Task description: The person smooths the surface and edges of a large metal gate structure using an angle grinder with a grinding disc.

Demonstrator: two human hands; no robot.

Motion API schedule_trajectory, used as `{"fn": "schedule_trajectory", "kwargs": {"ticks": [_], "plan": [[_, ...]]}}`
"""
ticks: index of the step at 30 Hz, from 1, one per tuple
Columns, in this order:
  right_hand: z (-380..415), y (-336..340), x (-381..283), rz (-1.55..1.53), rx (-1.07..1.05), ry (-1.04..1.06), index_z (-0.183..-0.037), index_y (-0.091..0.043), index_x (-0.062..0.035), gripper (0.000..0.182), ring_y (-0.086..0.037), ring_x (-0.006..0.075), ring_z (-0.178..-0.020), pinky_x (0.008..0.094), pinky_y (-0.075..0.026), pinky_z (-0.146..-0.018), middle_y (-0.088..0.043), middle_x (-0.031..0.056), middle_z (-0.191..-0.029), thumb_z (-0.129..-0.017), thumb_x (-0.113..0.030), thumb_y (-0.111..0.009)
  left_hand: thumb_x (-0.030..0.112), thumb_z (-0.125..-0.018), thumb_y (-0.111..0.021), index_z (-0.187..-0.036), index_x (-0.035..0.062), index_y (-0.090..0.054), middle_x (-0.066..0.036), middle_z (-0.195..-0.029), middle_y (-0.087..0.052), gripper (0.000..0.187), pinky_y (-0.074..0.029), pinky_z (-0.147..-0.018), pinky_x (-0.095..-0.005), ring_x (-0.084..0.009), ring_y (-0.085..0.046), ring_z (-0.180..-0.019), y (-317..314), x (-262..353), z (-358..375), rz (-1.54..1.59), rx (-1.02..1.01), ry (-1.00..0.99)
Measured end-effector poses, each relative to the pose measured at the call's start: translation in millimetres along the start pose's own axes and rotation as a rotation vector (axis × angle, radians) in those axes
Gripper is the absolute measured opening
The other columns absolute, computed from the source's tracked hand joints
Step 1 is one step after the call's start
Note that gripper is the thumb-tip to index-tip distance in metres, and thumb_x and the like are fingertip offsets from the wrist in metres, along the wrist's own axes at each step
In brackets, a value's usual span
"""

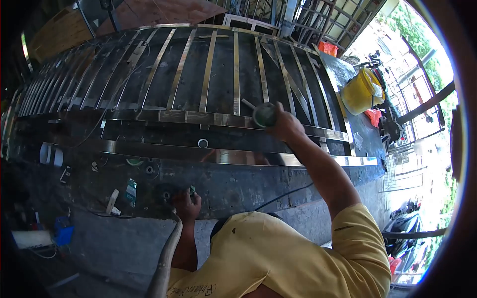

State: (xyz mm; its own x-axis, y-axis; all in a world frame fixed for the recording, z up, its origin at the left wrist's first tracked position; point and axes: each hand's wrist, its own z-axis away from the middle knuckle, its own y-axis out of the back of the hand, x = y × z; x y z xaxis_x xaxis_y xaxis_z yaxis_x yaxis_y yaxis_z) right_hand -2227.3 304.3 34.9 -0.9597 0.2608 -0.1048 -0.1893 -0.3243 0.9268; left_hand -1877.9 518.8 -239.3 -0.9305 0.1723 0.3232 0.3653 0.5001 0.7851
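Note:
My right hand [288,124] is closed on a round, green-faced thing [265,115], whose exact kind I cannot make out. It is held over the near rail [218,119] of a long, shiny metal frame [207,69] with many crossbars. My left hand [186,204] rests at the near edge of the dark table [233,191], fingers curled, with a small green thing [192,190] showing at the fingertips. Beside that hand lies a dark round piece [166,193]. A second shiny bar [223,156] lies between my hands and the frame.
A yellow bucket [361,92] stands on the table's right end. A ring [202,143], a green-white packet [130,192] and a pale tool [113,201] lie about. A grey, pole-like thing [168,253] rises in front of my left arm. A black cable [283,197] crosses the near edge.

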Motion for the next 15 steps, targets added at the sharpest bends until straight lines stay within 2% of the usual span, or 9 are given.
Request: {"fn": "schedule_trajectory", "kwargs": {"ticks": [3,7,11,15], "plan": [[-1,-6,-36,0.015,0.041,0.116,-0.156,-0.029,-0.0136,0.095,-0.069,0.0411,-0.115,0.0495,-0.058,-0.092,-0.071,0.0225,-0.12,-0.08,-0.034,-0.083,0.021,-0.08,-0.074,-0.108,0.0056,-0.066,-0.018,-0.091,-0.065,0.033,-0.051,-0.079,-0.0518,-0.0394,-0.064,-0.082,2,-1,3,-0.004,-0.01,-0.016],[-3,-13,-36,0.0,0.074,0.077,-0.154,-0.032,-0.0139,0.093,-0.07,0.0405,-0.113,0.0493,-0.058,-0.091,-0.072,0.0221,-0.119,-0.079,-0.035,-0.083,0.021,-0.081,-0.074,-0.11,0.0062,-0.066,-0.018,-0.091,-0.065,0.033,-0.051,-0.08,-0.0515,-0.0394,-0.064,-0.082,4,-1,4,0.004,0.031,-0.08],[4,0,15,0.013,0.071,-0.081,-0.157,-0.033,-0.0123,0.098,-0.07,0.038,-0.114,0.0481,-0.057,-0.093,-0.071,0.0215,-0.122,-0.077,-0.037,-0.083,0.021,-0.082,-0.073,-0.111,0.0065,-0.066,-0.017,-0.093,-0.065,0.033,-0.051,-0.081,-0.0516,-0.0392,-0.065,-0.082,10,0,12,0.023,-0.062,-0.111],[-3,-2,76,0.056,0.148,-0.206,-0.162,-0.03,-0.0145,0.103,-0.069,0.0367,-0.119,0.0466,-0.057,-0.096,-0.07,0.0189,-0.126,-0.077,-0.036,-0.082,0.017,-0.081,-0.072,-0.112,0.0045,-0.065,-0.017,-0.096,-0.065,0.034,-0.049,-0.079,-0.0532,-0.0393,-0.065,-0.082,45,-5,32,0.072,0.004,-0.08]]}}
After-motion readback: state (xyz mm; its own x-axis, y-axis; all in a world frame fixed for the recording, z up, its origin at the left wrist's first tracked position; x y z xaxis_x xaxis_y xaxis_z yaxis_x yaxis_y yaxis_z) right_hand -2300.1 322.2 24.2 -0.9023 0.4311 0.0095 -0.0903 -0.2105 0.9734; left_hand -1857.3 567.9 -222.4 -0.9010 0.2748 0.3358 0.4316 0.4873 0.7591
